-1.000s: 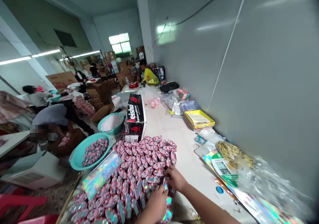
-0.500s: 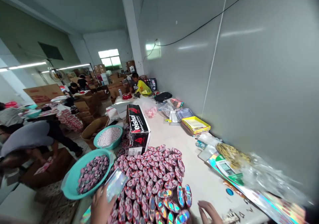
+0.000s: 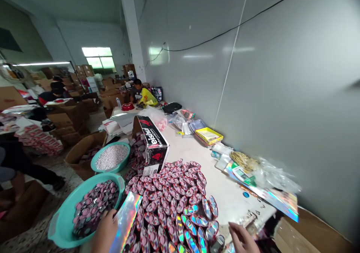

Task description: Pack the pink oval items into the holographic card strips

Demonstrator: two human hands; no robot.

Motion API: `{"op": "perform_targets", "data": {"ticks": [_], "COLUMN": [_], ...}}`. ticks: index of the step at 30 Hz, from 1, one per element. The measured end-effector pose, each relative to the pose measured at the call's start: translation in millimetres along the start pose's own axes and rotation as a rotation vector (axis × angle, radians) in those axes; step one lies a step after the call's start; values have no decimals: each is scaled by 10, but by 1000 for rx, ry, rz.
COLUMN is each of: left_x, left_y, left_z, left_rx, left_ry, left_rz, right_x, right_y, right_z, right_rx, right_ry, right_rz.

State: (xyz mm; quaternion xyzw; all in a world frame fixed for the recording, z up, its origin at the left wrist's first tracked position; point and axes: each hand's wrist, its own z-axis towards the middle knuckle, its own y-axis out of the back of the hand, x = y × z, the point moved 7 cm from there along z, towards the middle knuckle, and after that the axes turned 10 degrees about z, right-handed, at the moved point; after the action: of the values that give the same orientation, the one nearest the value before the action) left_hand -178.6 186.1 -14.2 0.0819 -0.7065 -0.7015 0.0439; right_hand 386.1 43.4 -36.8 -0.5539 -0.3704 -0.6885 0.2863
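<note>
My left hand is at the right edge of a turquoise basin, over a heap of pink and dark round pieces. Its fingers are curled together, and what is between them is too small to make out. Beside it lies a shiny rainbow-foil strip. Rows of upright, boat-shaped foil pieces cover the table; many carry pink round centres, while the nearer right ones show bare rainbow foil. To their right my right hand hovers low with fingers extended, holding nothing visible.
Behind the rows stands a black printed carton on its side. A second turquoise basin holds small white pieces. Along the wall lie a yellow tray, plastic bags and foil sheets. Co-workers are at the left and far end.
My left hand has moved left from the foil strip to the pieces in the basin. My right hand stays beside the rows. The view has turned to the right.
</note>
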Motion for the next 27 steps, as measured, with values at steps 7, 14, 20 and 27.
{"op": "perform_targets", "data": {"ticks": [7, 14, 20, 27], "left_x": [-289, -1714, -2473, -2416], "left_y": [946, 1329, 1295, 1193], "left_z": [-69, -577, -985, -1128], "left_rx": [-370, -125, 91, 27], "left_ry": [96, -155, -298, -88], "left_rz": [-210, -1061, -1199, -1049], "right_x": [643, 1336, 1993, 1988], "right_y": [-664, -1009, -1300, -1331], "right_z": [-115, -241, -345, -52], "right_rx": [364, 766, 848, 521], "right_ry": [41, -167, -194, -12], "right_rz": [47, 376, 777, 574]}}
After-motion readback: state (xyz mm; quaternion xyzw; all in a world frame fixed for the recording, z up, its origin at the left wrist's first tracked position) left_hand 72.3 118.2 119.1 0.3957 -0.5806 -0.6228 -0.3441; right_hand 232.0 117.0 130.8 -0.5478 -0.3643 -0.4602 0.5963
